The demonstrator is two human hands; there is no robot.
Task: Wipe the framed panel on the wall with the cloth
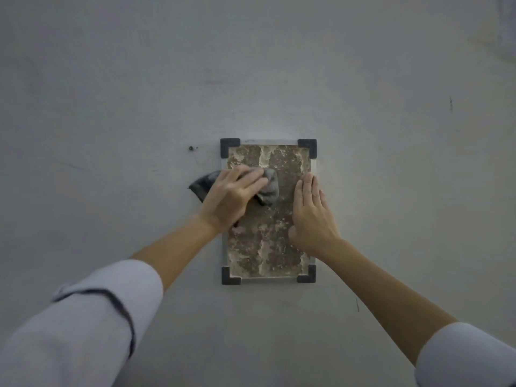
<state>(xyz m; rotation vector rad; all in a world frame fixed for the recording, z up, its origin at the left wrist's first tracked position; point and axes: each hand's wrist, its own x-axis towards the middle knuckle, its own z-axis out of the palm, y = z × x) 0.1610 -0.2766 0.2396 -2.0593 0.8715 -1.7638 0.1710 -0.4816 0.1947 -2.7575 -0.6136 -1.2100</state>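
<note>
Head view gives me the framed panel [268, 247] hanging on the pale wall [391, 135], a tall mottled brown-and-cream rectangle with 4 dark corner pieces [229, 146]. My left hand [231, 196] lies over the panel's upper left part. Its fingers stretch nearly straight across the dark grey cloth [269, 185] and press it against the surface; the thumb is hidden, so I cannot tell whether it hooks the fabric. The cloth bunches out past the fingertips toward the panel's middle, and another dark tail of it sticks out beyond the panel's left edge onto the wall. My right hand [310, 216] rests flat on the panel's right side, fingers together, straight and pointing up, holding nothing, its outer edge reaching the panel's right border. Both forearms are bare, with pale sleeves [83, 317] showing below the panel. 1 small dark hole [191, 148] sits in the wall just left of the panel's top left corner.
</note>
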